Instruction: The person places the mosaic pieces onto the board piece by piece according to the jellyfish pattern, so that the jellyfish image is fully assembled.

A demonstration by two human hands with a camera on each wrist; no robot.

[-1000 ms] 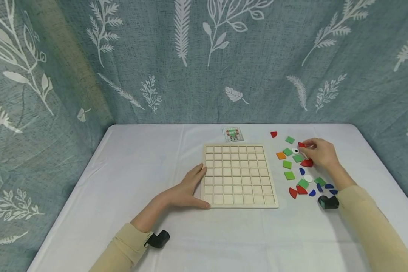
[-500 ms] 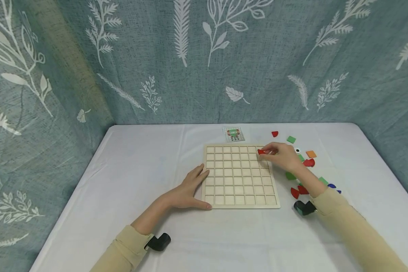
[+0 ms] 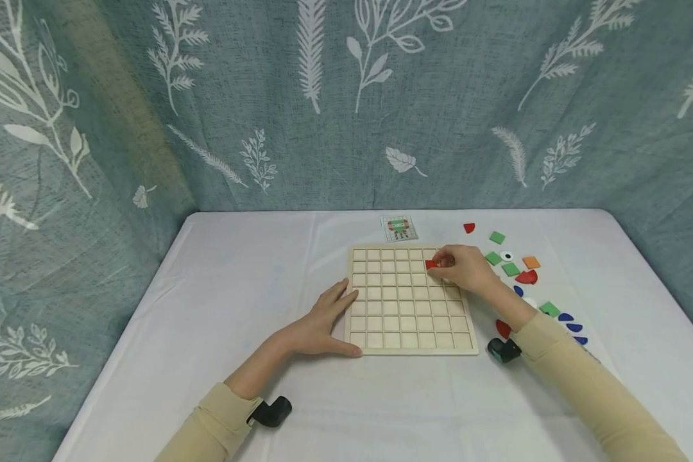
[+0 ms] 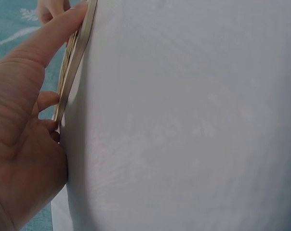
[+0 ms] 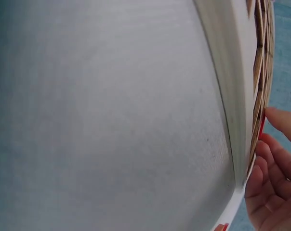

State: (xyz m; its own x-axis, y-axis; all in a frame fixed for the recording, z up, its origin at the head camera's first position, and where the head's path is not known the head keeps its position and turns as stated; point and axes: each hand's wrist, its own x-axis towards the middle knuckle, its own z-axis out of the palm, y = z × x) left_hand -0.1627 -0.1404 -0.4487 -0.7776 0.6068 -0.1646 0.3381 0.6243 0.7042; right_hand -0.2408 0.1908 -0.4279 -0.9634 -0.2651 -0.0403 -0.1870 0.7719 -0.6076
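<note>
One red pc (image 3: pixel 430 264) pinched in R hand (image 3: pixel 466 267) at upper-R cells of grid board (image 3: pixel 400 307); L hand (image 3: pixel 316 326) fingers apart, touching board's L edge, thumb nr bottom-L corner.

A thin red piece (image 3: pixel 430 264), pinched by the right hand (image 3: pixel 464 266), is at the upper-right cells of a pale wooden grid board (image 3: pixel 409 308) lying flat, the left hand (image 3: pixel 316 327) touching its left edge.

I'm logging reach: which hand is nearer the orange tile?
The right hand: it spans the edge of the board facing the orange tile; the left hand is at the opposite edge.
</note>
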